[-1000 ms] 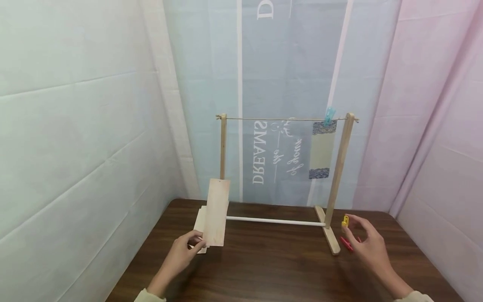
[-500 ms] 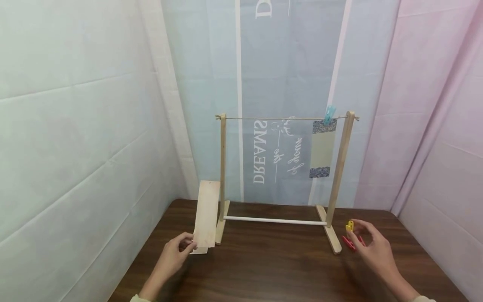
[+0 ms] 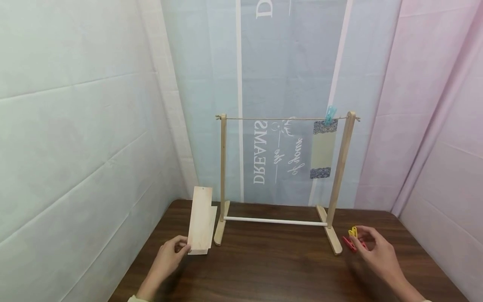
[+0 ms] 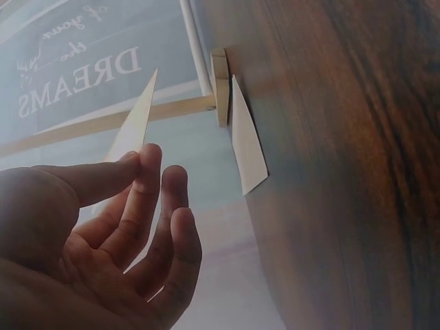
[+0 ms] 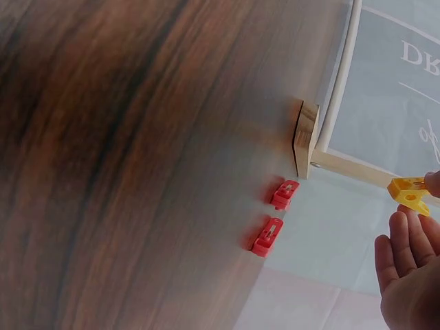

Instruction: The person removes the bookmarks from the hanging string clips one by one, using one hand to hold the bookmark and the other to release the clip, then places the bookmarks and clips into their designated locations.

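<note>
My left hand [image 3: 168, 258] pinches the lower left corner of a pale paper card [image 3: 200, 218] with a small hole near its top. In the left wrist view that card [image 4: 135, 124] stands raised, seen nearly edge-on between thumb and fingertip. Another pale card [image 4: 246, 141] lies on the table below it, partly hidden behind the held one in the head view. At the right, my right hand [image 3: 380, 253] pinches a yellow clothespin [image 3: 352, 232] between thumb and fingers. Two red clothespins [image 5: 284, 194] lie on the table close by, partly covered by that hand in the head view.
A wooden stand [image 3: 340, 172] holds a string [image 3: 279, 118] between two posts, with a white bar [image 3: 275, 220] low across it. A blue clothespin [image 3: 330, 115] clips a patterned card [image 3: 322, 151] near the string's right end. Curtains hang behind the dark table [image 3: 286, 268].
My left hand has moved left with the card, away from the stand's left post. My right hand has shifted slightly right and down, with the yellow clothespin still in its fingers.
</note>
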Tool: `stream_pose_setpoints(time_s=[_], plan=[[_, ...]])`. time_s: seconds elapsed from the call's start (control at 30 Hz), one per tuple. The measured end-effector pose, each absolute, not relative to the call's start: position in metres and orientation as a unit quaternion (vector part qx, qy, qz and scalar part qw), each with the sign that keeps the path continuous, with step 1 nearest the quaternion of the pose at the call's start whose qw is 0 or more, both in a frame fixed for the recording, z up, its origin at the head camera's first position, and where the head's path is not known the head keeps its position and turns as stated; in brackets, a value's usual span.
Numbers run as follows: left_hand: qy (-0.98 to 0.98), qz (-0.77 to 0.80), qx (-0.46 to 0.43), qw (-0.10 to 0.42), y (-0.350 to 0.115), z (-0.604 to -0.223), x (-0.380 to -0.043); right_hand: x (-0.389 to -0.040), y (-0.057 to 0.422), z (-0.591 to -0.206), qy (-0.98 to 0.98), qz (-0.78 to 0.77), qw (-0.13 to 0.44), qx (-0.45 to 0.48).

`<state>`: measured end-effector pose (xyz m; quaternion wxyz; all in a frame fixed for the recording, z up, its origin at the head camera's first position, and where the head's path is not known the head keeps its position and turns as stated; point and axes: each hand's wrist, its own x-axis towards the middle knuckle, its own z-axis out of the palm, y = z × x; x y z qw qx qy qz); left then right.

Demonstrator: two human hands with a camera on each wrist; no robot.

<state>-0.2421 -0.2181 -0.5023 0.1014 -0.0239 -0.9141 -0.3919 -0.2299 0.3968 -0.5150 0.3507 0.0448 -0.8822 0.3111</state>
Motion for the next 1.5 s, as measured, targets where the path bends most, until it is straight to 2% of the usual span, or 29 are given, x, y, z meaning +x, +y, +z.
stream_pose_setpoints(time_s=[1.17, 1.5], plan=[[-0.929, -0.369, 0.017, 0.023, -0.222, -0.510, -0.245, -0.234, 0.419, -0.539, -0.932, 0.256, 0.256, 0.013], [-0.936, -0.350, 0.022, 0.017, -0.221, -0.512, -0.247, -0.237, 0.422, -0.539, -0.956, 0.253, 0.151, -0.007]])
